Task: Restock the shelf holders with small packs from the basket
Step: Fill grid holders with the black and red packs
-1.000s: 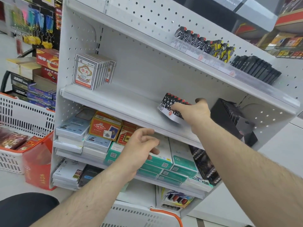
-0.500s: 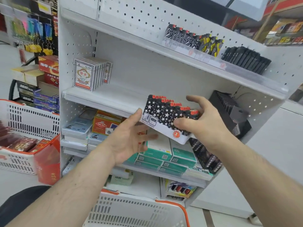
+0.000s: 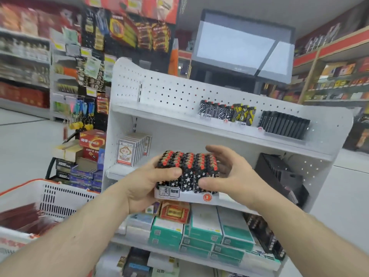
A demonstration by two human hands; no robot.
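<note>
A display tray of black star-patterned lighters with red tops (image 3: pixel 189 172) is held upright in front of the middle shelf (image 3: pixel 111 170). My left hand (image 3: pixel 147 186) grips its left side with the thumb across the front. My right hand (image 3: pixel 227 174) clasps its right side, fingers curled behind the lighters. A white basket with an orange rim (image 3: pixel 50 198) stands at the lower left and holds dark red packs (image 3: pixel 22 218).
The white pegboard shelf unit holds a stack of white card packs (image 3: pixel 131 148), patterned lighter trays (image 3: pixel 225 112) and black lighters (image 3: pixel 283 124) on top, a black holder (image 3: pixel 279 174) at right, and green and white boxes (image 3: pixel 201 230) below. Store shelves surround.
The lighter tray came off the middle shelf into both hands and now stands upright, closer to me. The view has tilted up and pulled back from the shelf.
</note>
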